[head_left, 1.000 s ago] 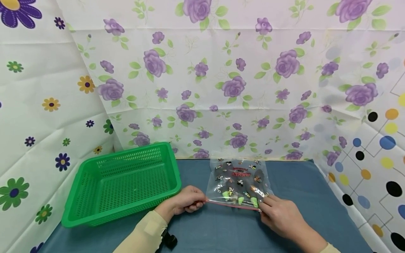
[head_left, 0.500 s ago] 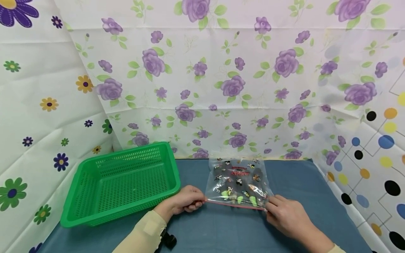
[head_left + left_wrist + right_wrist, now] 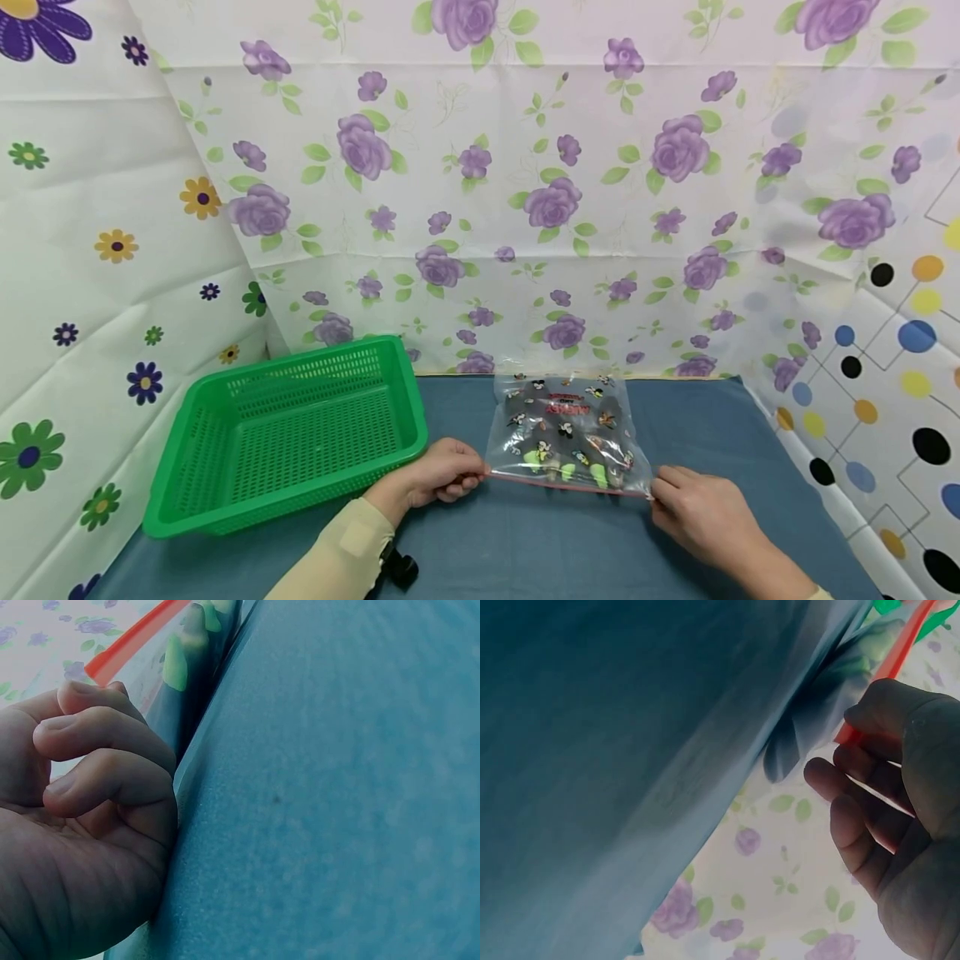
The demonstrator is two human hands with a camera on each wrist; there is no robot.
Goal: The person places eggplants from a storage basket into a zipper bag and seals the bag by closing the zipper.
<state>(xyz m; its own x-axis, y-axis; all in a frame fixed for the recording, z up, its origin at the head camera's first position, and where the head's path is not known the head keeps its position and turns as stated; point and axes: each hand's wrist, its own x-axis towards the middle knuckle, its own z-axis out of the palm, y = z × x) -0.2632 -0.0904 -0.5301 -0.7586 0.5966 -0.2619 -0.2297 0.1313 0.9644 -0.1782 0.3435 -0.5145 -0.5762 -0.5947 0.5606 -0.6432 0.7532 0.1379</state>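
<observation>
A clear zip bag (image 3: 567,425) with cartoon mouse prints and red lettering lies on the blue cloth, its red zip edge towards me. Inside are dark grey items with lime-green parts (image 3: 597,475); their kind is unclear through the film. My left hand (image 3: 450,473) pinches the left end of the red zip strip (image 3: 139,641), fingers curled. At the opposite end, thumb and index finger of my right hand (image 3: 701,512) pinch the zip's right corner. The right wrist view shows the other fingers of that hand loosely bent below the red strip (image 3: 900,652).
A green perforated plastic basket (image 3: 288,500) stands at the left, close beside the left forearm. A black strap device (image 3: 401,568) is on the left wrist. Flower-printed sheeting (image 3: 465,208) walls the back, with a dotted sheet (image 3: 900,400) on the right.
My right hand has slid rightwards along the red zip to the bag's right corner. The left hand keeps its pinch on the left end, and the bag has barely moved.
</observation>
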